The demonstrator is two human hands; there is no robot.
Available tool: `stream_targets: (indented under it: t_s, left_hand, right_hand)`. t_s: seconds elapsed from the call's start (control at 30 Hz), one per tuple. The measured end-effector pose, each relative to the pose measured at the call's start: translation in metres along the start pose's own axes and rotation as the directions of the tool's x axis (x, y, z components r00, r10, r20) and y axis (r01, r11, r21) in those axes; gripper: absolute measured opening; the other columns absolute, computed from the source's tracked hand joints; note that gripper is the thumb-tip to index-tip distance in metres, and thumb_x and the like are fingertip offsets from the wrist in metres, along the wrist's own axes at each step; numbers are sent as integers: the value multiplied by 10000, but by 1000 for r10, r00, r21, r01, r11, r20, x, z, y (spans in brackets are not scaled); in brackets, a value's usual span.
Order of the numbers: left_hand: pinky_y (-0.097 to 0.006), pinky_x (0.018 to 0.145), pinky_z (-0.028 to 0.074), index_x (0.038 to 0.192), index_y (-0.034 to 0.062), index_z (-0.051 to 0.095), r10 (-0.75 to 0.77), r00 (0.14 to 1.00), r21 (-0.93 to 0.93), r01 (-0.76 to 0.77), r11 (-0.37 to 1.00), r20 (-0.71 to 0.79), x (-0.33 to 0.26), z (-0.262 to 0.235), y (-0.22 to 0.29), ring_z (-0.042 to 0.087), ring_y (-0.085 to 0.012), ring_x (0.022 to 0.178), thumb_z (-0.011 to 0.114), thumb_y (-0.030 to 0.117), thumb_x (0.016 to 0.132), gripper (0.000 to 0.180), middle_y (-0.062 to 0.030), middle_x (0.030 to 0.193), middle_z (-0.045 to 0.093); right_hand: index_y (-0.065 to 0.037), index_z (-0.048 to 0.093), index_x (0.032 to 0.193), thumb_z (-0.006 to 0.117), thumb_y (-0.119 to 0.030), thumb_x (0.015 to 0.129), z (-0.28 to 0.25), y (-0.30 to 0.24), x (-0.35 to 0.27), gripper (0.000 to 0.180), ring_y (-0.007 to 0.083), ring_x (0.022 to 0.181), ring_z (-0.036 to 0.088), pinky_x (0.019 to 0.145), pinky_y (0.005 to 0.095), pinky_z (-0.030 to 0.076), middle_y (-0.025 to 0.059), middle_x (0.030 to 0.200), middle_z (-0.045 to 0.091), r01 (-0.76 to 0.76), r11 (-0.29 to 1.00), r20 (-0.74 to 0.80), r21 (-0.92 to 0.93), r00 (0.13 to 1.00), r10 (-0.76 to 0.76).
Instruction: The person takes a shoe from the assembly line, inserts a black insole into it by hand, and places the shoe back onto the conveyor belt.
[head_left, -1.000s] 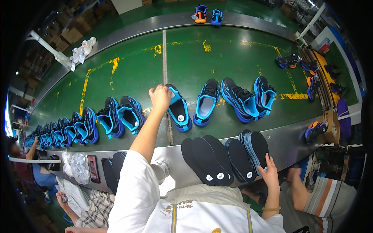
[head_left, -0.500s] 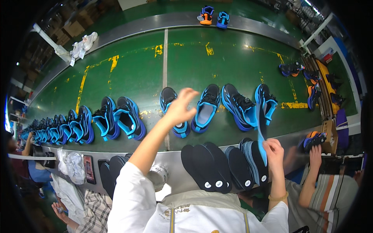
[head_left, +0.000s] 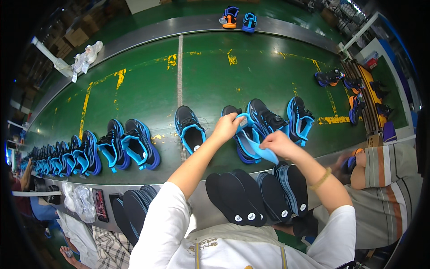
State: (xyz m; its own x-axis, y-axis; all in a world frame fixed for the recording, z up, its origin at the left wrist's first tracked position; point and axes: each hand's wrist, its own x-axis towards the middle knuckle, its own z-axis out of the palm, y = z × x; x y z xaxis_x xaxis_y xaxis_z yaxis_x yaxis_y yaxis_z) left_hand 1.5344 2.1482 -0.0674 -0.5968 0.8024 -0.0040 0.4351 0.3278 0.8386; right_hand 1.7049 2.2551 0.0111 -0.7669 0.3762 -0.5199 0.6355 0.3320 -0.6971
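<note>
My left hand is closed on the collar and tongue of a black and blue sneaker, partly covering it. A light-blue insole is pinched by the heel end in my right hand. The insole's other end reaches into that sneaker's opening. To the left stands another sneaker with a dark insole inside. Two more matching sneakers, one close beside and one farther right, stand on the green belt.
Stacks of black insoles lie on the metal ledge before me, with another stack at left. A row of sneakers runs left along the green belt. A phone lies beside plastic bags. A co-worker's striped sleeve is close at right.
My left hand has moved right, from above the left sneaker onto the neighbouring one, whose opening now faces my right hand. My right hand has brought the insole leftward into that sneaker's opening.
</note>
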Motion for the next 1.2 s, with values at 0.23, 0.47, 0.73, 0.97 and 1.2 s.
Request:
stream_targets:
  t_s: [0.23,0.47,0.73,0.97,1.2]
  left_hand:
    - [-362,509,384,752,-19,541,7,999,-15,-7,1000,52,-3,2,9,458,-257,492,530,294,836,324,-188,572,489]
    - [-362,511,388,781,-16,553,-8,993,-45,3,999,-117,-13,15,9,509,-269,514,546,257,828,278,-193,598,521]
    - [-378,548,410,788,5,571,-8,998,-179,19,984,62,-9,1,-2,546,-312,582,545,308,820,306,-189,622,546]
    - [-298,521,370,779,16,562,-87,987,-27,91,995,134,-9,-7,12,420,-112,545,546,323,826,311,-67,566,486]
    - [-368,555,419,821,22,583,-115,983,-85,128,988,140,-10,-7,11,558,-296,587,557,336,805,316,-163,626,566]
  right_hand:
    - [28,608,640,524,-143,652,32,9,25,192,361,700,585,704,397,474,231,675,579,79,942,-232,-326,959,-161]
    - [35,601,600,531,-157,655,29,-4,18,212,349,659,589,672,405,473,227,611,566,151,917,-168,-368,960,-226]
    - [7,559,808,552,-165,757,75,22,29,180,332,902,526,726,407,476,206,968,479,192,713,-267,-675,836,-479]
    - [5,621,890,629,-287,677,40,-16,32,361,319,920,557,796,375,465,219,979,561,53,696,115,-716,992,43]
    - [24,631,852,577,-172,700,39,-20,33,254,324,943,558,778,369,474,233,956,569,19,717,117,-697,989,87]
